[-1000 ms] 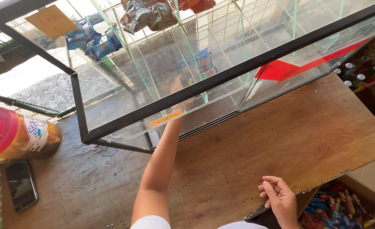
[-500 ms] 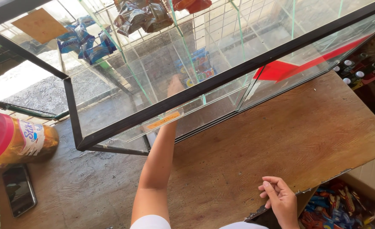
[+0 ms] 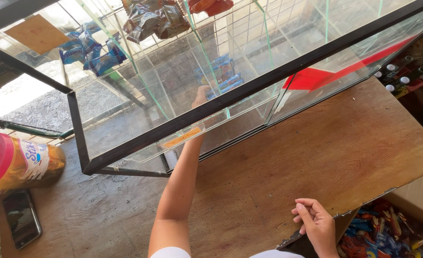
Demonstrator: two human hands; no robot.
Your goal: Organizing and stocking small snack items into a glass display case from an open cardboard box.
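Compared with a second ago, we see the black-framed glass display case (image 3: 125,143) and everything around it sitting a little further left and lower in view, and the amber plastic jar with a red lid (image 3: 10,162) is now partly cut off at the left edge. Our left hand (image 3: 201,97) reaches slightly deeper inside the case; our right hand (image 3: 316,224) has not moved.

The left hand shows only through dusty, reflective glass, with the black frame bar crossing the wrist, so we cannot tell how far its fingers are spread or whether it has hold of anything. It lies right against a blue and red snack packet (image 3: 223,76) inside the case, though contact is not clear.

The right hand rests on the near edge of the worn wooden counter (image 3: 316,157), fingers loosely curled and gripping nothing. Just beside it, a cardboard box of colourful wrapped sweets (image 3: 383,234) sits below the counter edge. A dark phone (image 3: 21,217) lies on the counter at the far left.
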